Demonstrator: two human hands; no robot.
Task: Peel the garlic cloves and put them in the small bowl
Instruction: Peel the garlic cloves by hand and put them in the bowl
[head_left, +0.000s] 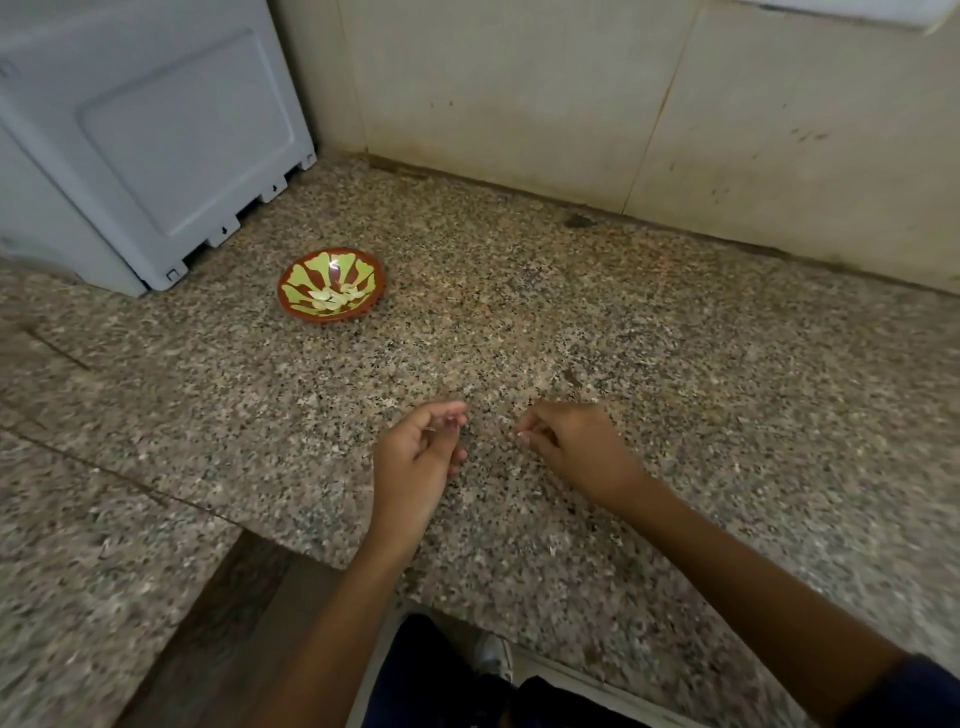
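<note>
Left hand (421, 447) hovers with fingers loosely curled; right hand (566, 441) pinches something tiny, too small to identify. Peeled pale garlic cloves (335, 297) lie in the small red-and-green patterned bowl (291, 280) on the speckled granite tabletop (675, 364).

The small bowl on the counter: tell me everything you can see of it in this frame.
The small bowl is round and shallow, with a reddish-brown rim and outer wall and a yellow-green petal pattern radiating inside; it looks glazed, with a small highlight. It sits upright on the speckled granite counter, near the grey appliance but not touching it. Several pale peeled garlic cloves lie in its bottom. Neither hand touches it.
</note>
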